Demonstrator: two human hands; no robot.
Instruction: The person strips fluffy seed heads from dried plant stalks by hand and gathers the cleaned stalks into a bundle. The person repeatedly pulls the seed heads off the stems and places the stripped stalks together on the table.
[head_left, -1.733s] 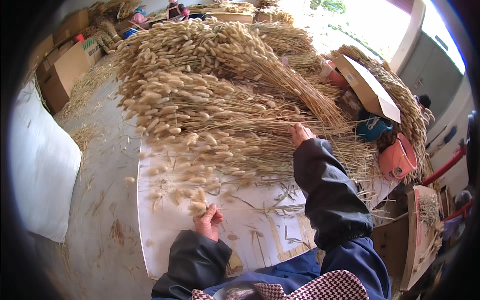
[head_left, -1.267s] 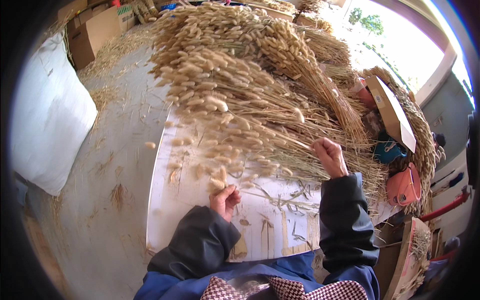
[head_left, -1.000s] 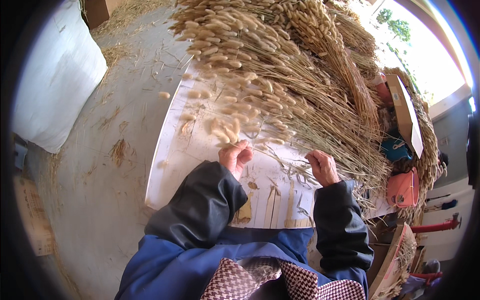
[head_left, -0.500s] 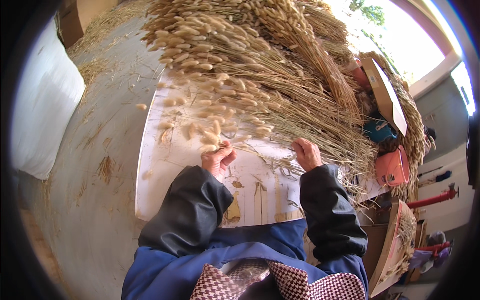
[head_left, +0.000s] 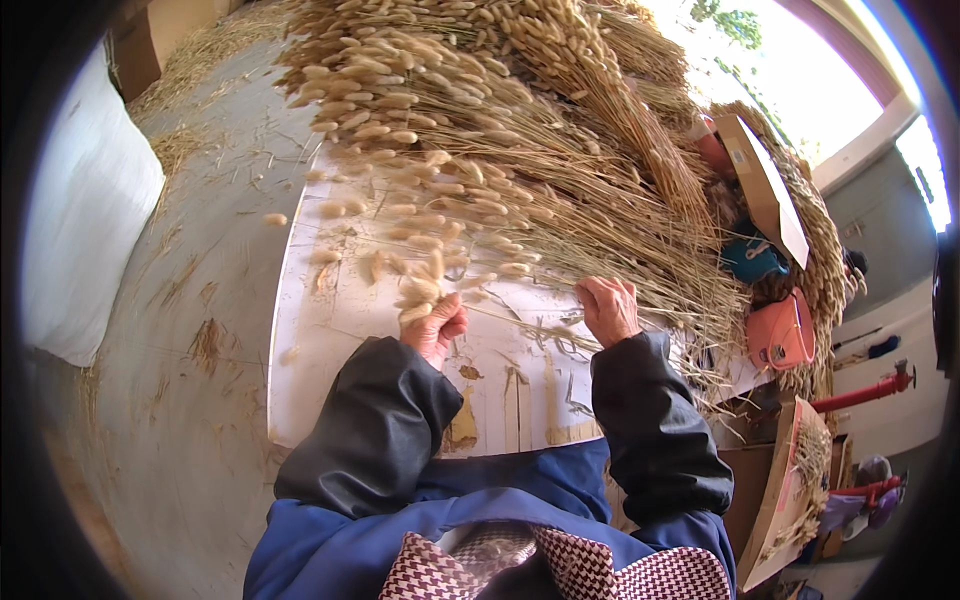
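Over a worn white board, my left hand is closed around a few stems of dried bunny tail grass, just under their fluffy cream heads. To its right, my right hand has its fingers curled closed, near the stem ends; whatever they pinch is hidden. A large heap of dried bunny tail grass lies beyond both hands, heads toward the left and stems toward the right. Some loose heads and stems are strewn between my left hand and the heap.
On the right stand a pink bucket, a teal container and a cardboard box. Farther down leans a board with plant bits. Straw litters the grey floor at left, beside a white wrapped bulk.
My left hand has turned a little, its fingers curling closer, and the held heads have shifted slightly. My right hand has barely moved. The whole view has drifted a touch left.
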